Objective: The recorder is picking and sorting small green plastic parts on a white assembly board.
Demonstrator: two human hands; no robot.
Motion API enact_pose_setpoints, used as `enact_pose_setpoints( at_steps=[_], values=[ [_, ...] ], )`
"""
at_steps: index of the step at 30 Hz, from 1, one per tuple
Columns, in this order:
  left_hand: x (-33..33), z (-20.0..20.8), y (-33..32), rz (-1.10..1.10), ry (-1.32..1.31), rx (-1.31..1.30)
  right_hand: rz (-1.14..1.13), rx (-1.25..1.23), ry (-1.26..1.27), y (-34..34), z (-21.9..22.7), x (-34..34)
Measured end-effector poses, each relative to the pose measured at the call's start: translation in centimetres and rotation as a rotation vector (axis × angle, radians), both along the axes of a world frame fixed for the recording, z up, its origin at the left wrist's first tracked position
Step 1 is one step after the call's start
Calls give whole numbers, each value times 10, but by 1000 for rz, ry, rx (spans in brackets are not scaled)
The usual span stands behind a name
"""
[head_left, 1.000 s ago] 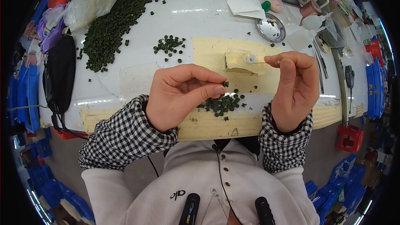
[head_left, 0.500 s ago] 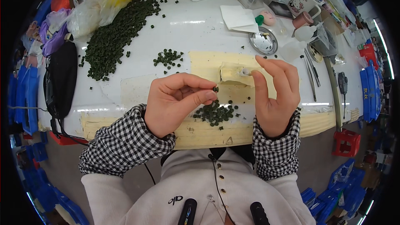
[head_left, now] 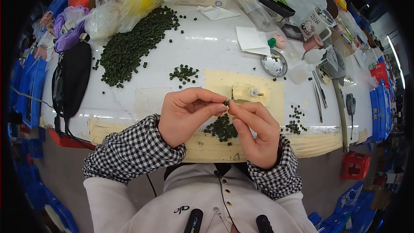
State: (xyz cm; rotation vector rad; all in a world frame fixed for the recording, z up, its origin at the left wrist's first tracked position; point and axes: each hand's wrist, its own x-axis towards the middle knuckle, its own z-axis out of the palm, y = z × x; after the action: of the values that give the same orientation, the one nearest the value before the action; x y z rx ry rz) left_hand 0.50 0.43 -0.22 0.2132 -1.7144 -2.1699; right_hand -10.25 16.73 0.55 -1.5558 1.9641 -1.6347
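Pinched between the thumb and index finger of my left hand is a small dark green piece. The index fingertip of my right hand meets this piece from the right, with the thumb held apart below it. Under my hands lies a loose heap of similar dark green pieces, partly hidden by my fingers. Just beyond my right hand is a cream block with a small whitish holder and a short peg on it, resting on a yellowish sheet.
A large pile of dark green pieces covers the back left, with a small cluster nearer me. More pieces lie right of my hand. Tweezers, a round metal dish and a mug stand on the right.
My right hand has come away from the peg on the cream block and moved left and nearer, to the piece in my left hand. The left hand keeps its pinch.
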Motion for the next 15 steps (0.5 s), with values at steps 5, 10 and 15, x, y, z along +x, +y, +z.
enact_pose_setpoints(
  at_steps=[5,10,15],
  values=[
    [0,2,0,15,-11,-92,-26,9,64,0,-1,-1],
    [1,3,2,25,-33,-101,-17,13,49,0,0,0],
    [1,2,2,21,-19,-119,-4,10,59,0,-2,1]
  ],
)
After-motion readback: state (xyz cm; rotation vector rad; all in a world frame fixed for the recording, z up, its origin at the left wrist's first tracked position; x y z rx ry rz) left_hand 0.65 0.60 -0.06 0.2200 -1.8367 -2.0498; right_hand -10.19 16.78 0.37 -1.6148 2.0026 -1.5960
